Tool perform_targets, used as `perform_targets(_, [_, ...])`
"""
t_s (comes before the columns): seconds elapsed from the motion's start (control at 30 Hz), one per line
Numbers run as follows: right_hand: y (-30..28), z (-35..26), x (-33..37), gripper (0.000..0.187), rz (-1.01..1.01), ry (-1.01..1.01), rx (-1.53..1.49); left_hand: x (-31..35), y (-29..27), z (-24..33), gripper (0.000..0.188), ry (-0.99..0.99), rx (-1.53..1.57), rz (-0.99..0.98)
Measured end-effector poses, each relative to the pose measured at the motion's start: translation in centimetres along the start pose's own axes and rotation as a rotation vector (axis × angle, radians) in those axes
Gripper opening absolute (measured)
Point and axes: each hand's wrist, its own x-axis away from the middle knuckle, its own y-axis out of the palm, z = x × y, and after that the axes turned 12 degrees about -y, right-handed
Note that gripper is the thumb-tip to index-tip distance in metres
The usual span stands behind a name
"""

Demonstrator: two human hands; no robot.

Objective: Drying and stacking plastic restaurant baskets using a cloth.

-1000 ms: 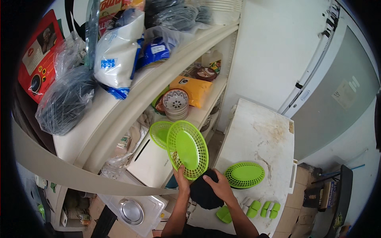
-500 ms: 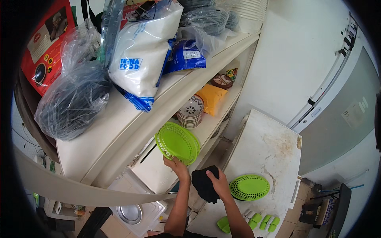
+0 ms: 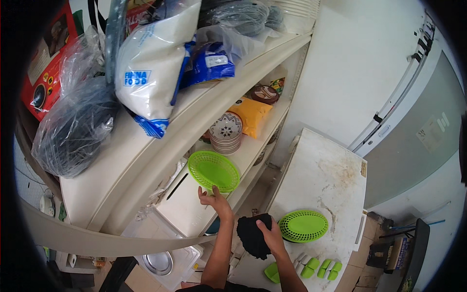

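A green oval plastic basket (image 3: 213, 170) rests on the lower shelf beside a stack of patterned bowls (image 3: 226, 134). My left hand (image 3: 215, 200) is at its near edge with fingers spread apart, one fingertip at or very near the rim; contact is hard to tell. In my right hand (image 3: 271, 234) is a bunched black cloth (image 3: 254, 237), held in front of the white worktop. Just right of that hand, more green oval baskets (image 3: 304, 226), apparently nested, sit on the worktop (image 3: 321, 170).
Overhead on the upper shelf (image 3: 141, 160) are a white bag (image 3: 146, 73), a blue packet (image 3: 209, 63) and bagged dark items (image 3: 73, 131). An orange packet (image 3: 253, 116) lies behind the bowls. Small green-and-white containers (image 3: 309, 267) stand near the worktop's front. A clear bin (image 3: 185, 258) is below left.
My left hand has loosened from the green basket, which now rests on the shelf, and its fingers have spread. My right hand still holds the black cloth. The view has shifted slightly.
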Motion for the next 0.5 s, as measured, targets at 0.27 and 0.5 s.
perform_targets(0.27, [-4.4, -1.4, 5.6, 0.039, 0.275, 0.112, -0.547, 7.1, -3.9, -2.1, 0.008, 0.114, 0.074, -0.709])
perform_targets(0.5, [-8.5, -1.3, 10.1, 0.043, 0.49, 0.074, -0.5, 4.4, -2.7, 0.5, 0.021, 0.812, -0.531, -0.093])
